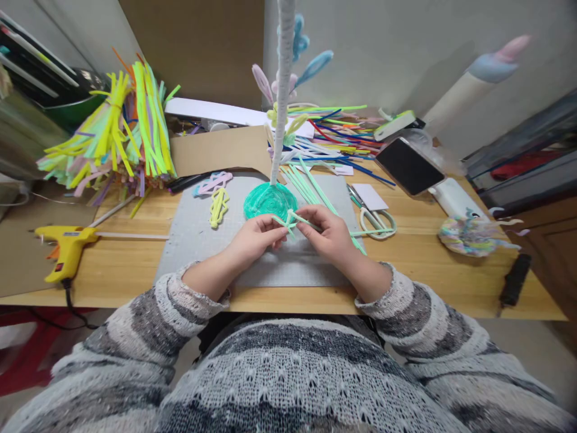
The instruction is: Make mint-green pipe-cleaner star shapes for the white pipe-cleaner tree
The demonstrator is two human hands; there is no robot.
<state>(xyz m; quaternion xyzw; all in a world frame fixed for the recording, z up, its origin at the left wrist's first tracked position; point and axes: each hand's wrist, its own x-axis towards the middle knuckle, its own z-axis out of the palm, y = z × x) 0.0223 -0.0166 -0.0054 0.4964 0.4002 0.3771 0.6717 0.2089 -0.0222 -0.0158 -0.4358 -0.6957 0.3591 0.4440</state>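
Between my two hands is a light green pipe cleaner (291, 224), bent into small loops. My left hand (261, 234) pinches its left part, and my right hand (327, 231) grips the right part, with a long tail running out to the right. Just beyond my fingers stands a round green coiled base (270, 199) carrying an upright white wrapped stem (282, 90). Loose light green pipe cleaners (311, 185) lie on the grey cutting mat (198, 252) past my right hand. A yellow zigzag pipe cleaner piece (219, 207) and a pink and blue one (214, 183) rest left of the base.
At the left lies a yellow glue gun (67, 246) with its cord over the table edge. Pipe cleaner bundles (117, 126) rise behind it. Scissors (378, 219), a phone (409, 166), a fluffy pastel piece (469, 234) and a black-handled tool (515, 279) are on the right.
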